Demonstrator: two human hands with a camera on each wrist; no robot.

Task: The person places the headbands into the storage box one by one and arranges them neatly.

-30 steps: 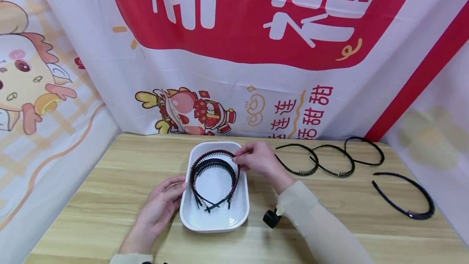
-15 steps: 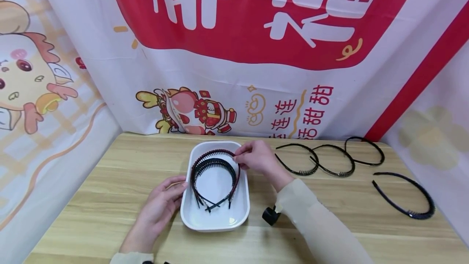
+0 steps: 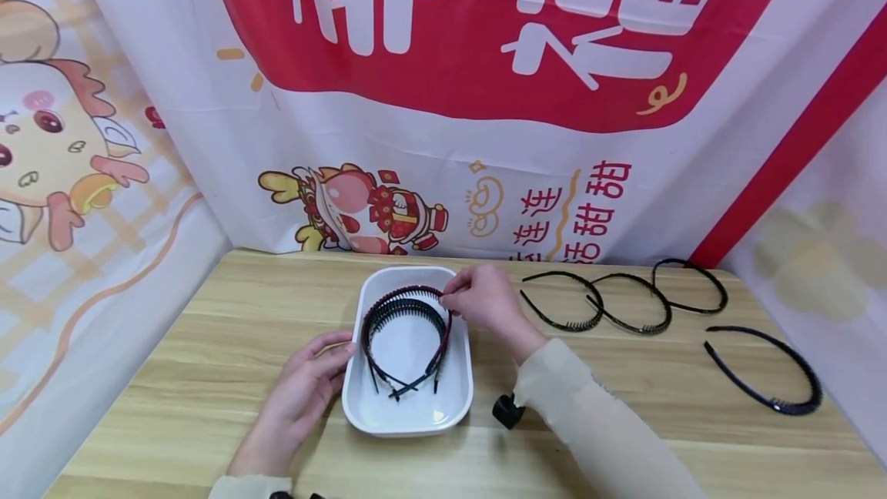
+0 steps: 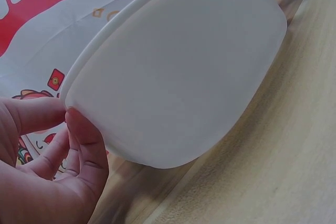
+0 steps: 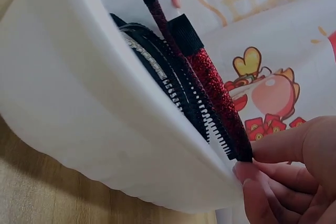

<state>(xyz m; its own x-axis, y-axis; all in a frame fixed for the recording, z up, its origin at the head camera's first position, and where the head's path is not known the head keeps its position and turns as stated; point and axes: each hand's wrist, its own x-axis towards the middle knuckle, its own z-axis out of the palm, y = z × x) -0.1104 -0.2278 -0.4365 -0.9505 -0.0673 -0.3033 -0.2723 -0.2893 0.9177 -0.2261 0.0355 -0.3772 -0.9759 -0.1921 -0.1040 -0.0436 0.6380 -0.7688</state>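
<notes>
R hand [image 5: 294,171] pinches red glittery headband [image 5: 214,80] beside blk headbands [image 5: 159,52] in wht tub [image 5: 100,93]

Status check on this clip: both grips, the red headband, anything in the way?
Right grip pinching red headband. Left grip on edge of white tray. Dark headbands in tray, close by; nothing else apparently in the way.

White rounded-rectangular tray [image 3: 416,414] sits L of ctr on light wood-grain desk [image 3: 173,376].
In tray: black toothed headbands [image 3: 405,306], w/ red glitter headband [image 5: 215,83] looped round them as seen from above. L hand [image 3: 312,387] at tray's L rim; R hand [image 3: 485,300] at far R corner. Further R, nr desk's back: overlapping row of 3 thin black headbands [image 3: 582,326]. Thick dark headband [image 3: 797,407] lies far R, in front of row. Printed white-&-red cloth [image 3: 450,106] behind desk.
</notes>
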